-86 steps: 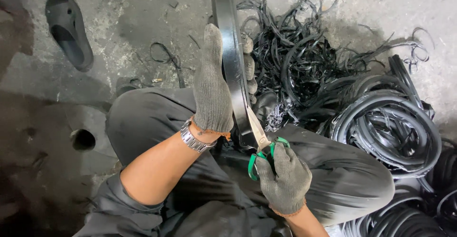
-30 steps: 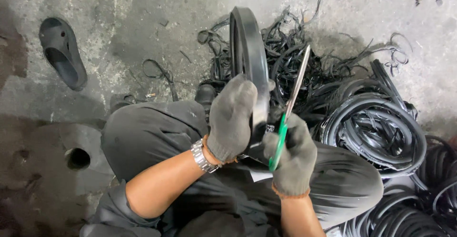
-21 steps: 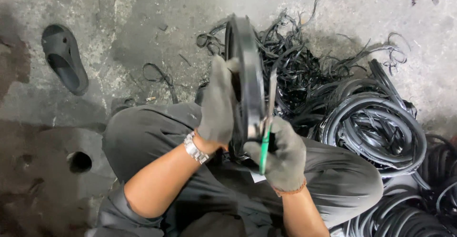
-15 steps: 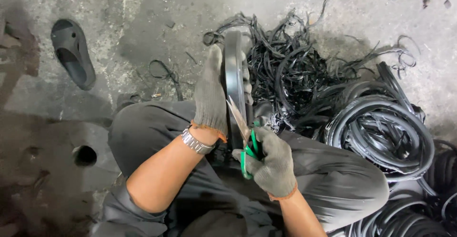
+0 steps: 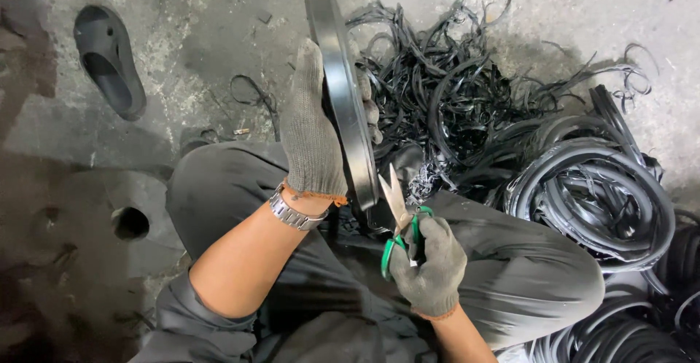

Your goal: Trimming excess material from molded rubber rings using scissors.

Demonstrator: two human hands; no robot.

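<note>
The left hand [image 5: 312, 126] gripped the black ring [image 5: 343, 107], upright at frame centre, long axis running top to bottom; the right hand [image 5: 430, 272] clasped green scissors [image 5: 399, 213], blades parted at its lower edge.

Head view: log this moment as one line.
left hand: holds black rubber ring upright | right hand: green-handled scissors, blades open at ring edge | offcut strips on floor

Your concrete floor [image 5: 219, 35] carries a sandal [image 5: 109, 60], a heap of black strips [image 5: 452, 93] and coiled rings [image 5: 590, 188].
</note>
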